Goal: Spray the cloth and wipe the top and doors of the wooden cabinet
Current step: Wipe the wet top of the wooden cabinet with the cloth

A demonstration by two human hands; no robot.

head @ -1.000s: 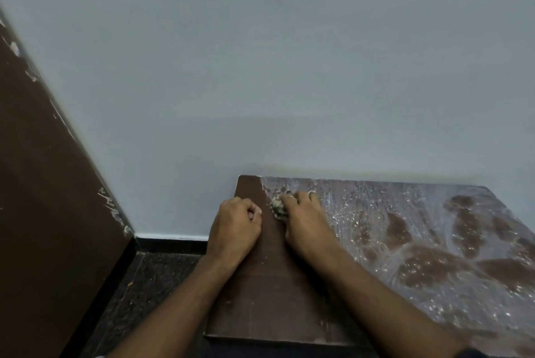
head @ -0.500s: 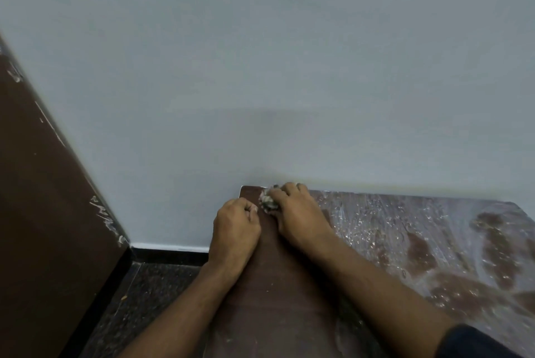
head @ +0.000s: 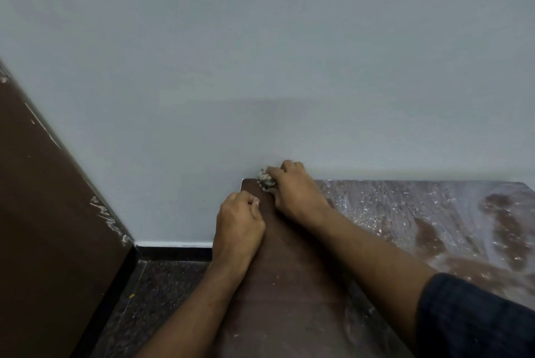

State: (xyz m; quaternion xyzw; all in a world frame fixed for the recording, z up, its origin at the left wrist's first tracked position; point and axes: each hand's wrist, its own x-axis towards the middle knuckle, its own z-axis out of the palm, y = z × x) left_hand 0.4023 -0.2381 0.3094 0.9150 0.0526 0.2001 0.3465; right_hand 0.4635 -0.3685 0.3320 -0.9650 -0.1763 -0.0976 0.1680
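Right hand [head: 295, 192], fingers curled around a bunched cloth [head: 266, 179], presses it into the cabinet top's [head: 289, 285] far-left corner at the wall [head: 260, 53]. Left hand [head: 238, 221], a loose fist holding nothing visible, rests on the left edge. The left strip looks wiped; the right side remains smeared, doors untouched.

I count two bare hands: my left hand [head: 238, 223], fingers curled, at the left edge of the one dark brown wooden cabinet top [head: 289, 285], and my right hand [head: 295, 192] at its far left corner. One small crumpled greyish cloth [head: 265, 180] is there. One brown wooden panel [head: 43, 227] leans left.
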